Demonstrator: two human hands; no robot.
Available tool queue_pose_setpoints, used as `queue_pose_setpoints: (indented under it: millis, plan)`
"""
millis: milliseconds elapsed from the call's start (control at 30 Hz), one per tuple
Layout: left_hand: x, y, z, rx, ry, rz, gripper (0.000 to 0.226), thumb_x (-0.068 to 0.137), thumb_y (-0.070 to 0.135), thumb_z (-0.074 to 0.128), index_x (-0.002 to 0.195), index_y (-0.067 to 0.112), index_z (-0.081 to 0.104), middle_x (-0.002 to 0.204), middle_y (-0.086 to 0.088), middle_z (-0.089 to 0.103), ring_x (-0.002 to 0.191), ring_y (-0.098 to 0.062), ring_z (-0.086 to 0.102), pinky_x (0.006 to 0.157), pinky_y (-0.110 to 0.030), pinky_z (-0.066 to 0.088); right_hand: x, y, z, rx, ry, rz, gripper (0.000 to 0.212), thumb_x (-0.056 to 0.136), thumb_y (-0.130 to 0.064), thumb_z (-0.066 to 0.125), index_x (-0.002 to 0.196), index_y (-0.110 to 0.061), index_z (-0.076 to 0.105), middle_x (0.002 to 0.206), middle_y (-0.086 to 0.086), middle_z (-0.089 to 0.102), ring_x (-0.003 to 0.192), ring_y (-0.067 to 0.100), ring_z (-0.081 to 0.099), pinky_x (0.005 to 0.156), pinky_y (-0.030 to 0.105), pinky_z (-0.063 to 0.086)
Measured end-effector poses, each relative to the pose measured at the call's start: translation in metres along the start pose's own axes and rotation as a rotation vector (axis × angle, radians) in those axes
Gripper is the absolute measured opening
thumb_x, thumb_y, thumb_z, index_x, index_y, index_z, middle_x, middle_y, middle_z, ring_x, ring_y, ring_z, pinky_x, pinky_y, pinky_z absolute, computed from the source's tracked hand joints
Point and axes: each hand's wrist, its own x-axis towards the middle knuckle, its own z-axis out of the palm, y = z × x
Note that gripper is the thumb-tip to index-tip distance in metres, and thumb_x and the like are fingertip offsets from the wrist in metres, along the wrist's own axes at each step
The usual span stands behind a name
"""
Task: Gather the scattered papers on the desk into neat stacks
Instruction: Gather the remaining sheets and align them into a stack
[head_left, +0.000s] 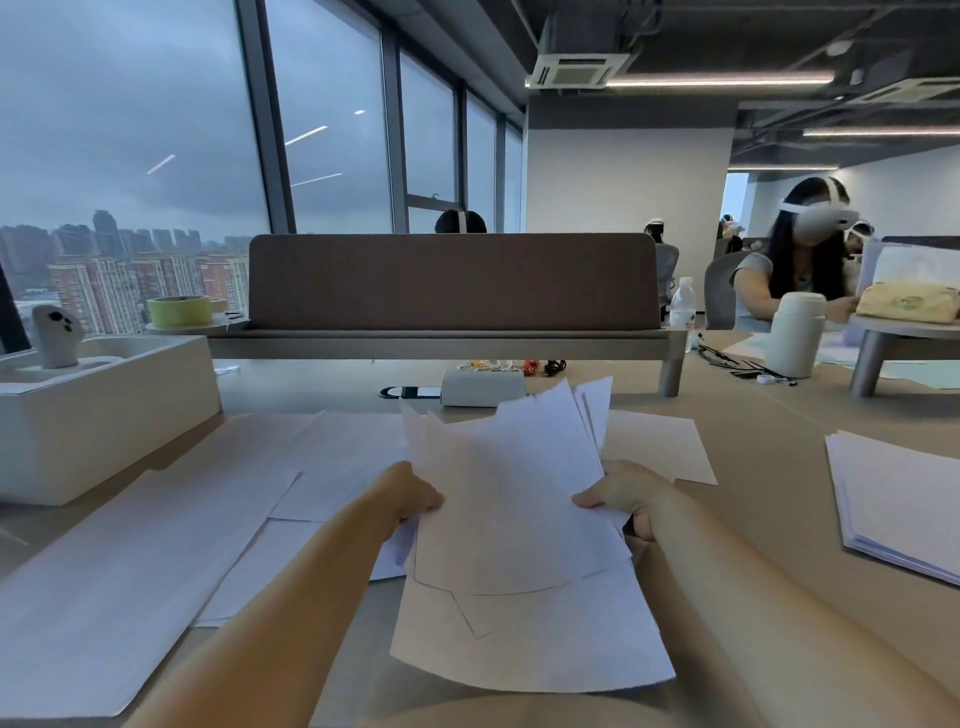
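I hold a loose, uneven bundle of white papers tilted up above the desk's middle. My left hand grips its left edge and my right hand grips its right edge, thumbs on top. The sheets fan out at different angles, corners sticking up at the far end. Several more white sheets lie flat and scattered over the left half of the desk. One sheet lies behind the bundle to the right. A squared stack of papers rests at the desk's right edge.
A white box holding a controller stands at the left. A small white box sits behind the bundle, under a brown divider panel. A white flask and a bottle stand far right, near a seated person wearing a headset.
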Motion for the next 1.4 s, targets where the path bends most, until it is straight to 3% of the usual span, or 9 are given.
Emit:
queue_pose_setpoints:
  millis: [167,267,400,567,700,967,1167,1267,1400]
  plan:
    - [0.004,-0.011,-0.009,-0.356,0.010,0.050,0.072,0.079,0.019,0.076,0.137,0.006,0.036,0.134,-0.014,0.052,0.116,-0.029,0.055,0.095,-0.036,0.044,-0.004,0.002,-0.012,0.206,0.007,-0.200,0.053,0.070,-0.019,0.082,0.117,-0.008,0.060,0.123,0.011,0.064,0.109,0.031,0.062,0.098,0.045,0.049]
    - [0.002,-0.010,-0.013,-0.489,0.039,-0.014,0.103,0.055,0.040,0.086,0.139,0.012,0.033,0.130,-0.010,0.054,0.116,-0.027,0.054,0.088,-0.036,0.046,-0.009,-0.002,-0.020,0.364,-0.038,-0.262,0.059,0.065,-0.023,0.084,0.117,-0.010,0.059,0.118,0.011,0.067,0.103,0.030,0.065,0.089,0.042,0.055]
    - [-0.010,-0.004,-0.021,-0.663,-0.156,-0.013,0.060,0.076,0.032,0.078,0.123,0.002,0.057,0.100,-0.012,0.070,0.082,-0.024,0.068,0.064,-0.028,0.059,-0.017,-0.009,-0.025,0.492,-0.072,-0.287,0.039,0.084,0.000,0.065,0.121,-0.009,0.057,0.113,0.010,0.067,0.102,0.031,0.064,0.086,0.041,0.054]
    - [-0.021,0.007,-0.017,-0.610,-0.169,0.190,0.028,0.090,-0.001,0.057,0.117,0.008,0.057,0.099,-0.013,0.067,0.088,-0.030,0.065,0.074,-0.036,0.057,-0.021,-0.012,-0.025,0.352,-0.109,-0.255,0.047,0.083,-0.004,0.070,0.126,-0.010,0.053,0.118,0.011,0.066,0.108,0.034,0.063,0.096,0.051,0.049]
    - [-0.027,0.027,-0.017,-0.423,-0.023,0.313,0.033,0.082,-0.005,0.053,0.101,0.022,0.057,0.100,-0.011,0.064,0.100,-0.032,0.061,0.094,-0.049,0.051,-0.028,-0.025,-0.022,0.153,-0.024,-0.346,0.046,0.086,-0.008,0.068,0.127,-0.017,0.048,0.117,0.006,0.063,0.102,0.026,0.063,0.083,0.035,0.053]
    - [-0.030,0.083,-0.050,-0.657,0.159,0.462,0.047,0.065,0.003,0.073,0.110,0.011,0.062,0.108,-0.017,0.067,0.092,-0.031,0.065,0.080,-0.040,0.055,-0.049,-0.089,-0.035,0.223,0.225,-0.672,0.048,0.086,0.001,0.065,0.130,-0.009,0.048,0.115,0.001,0.060,0.103,0.018,0.057,0.092,0.031,0.047]
    - [-0.036,0.097,-0.058,-0.754,0.197,0.533,0.058,0.065,0.012,0.083,0.117,0.012,0.057,0.109,-0.013,0.069,0.099,-0.033,0.067,0.086,-0.050,0.055,-0.063,-0.113,-0.039,0.355,0.257,-0.771,0.042,0.078,0.000,0.074,0.112,-0.018,0.056,0.092,-0.010,0.064,0.081,0.001,0.061,0.067,0.009,0.049]
    - [-0.036,0.081,-0.049,-0.714,0.243,0.510,0.074,0.052,0.028,0.088,0.117,0.011,0.060,0.106,-0.009,0.071,0.095,-0.026,0.069,0.081,-0.039,0.058,-0.060,-0.098,-0.035,0.417,0.203,-0.713,0.040,0.075,0.002,0.076,0.106,-0.018,0.062,0.091,-0.009,0.068,0.084,0.006,0.065,0.073,0.020,0.054]
    - [-0.034,0.075,-0.045,-0.646,0.240,0.553,0.055,0.065,0.022,0.085,0.114,0.012,0.063,0.105,-0.007,0.071,0.092,-0.022,0.069,0.070,-0.028,0.057,-0.052,-0.088,-0.030,0.420,0.169,-0.680,0.039,0.077,-0.004,0.076,0.110,-0.018,0.061,0.095,-0.007,0.068,0.085,0.007,0.064,0.063,0.016,0.051]
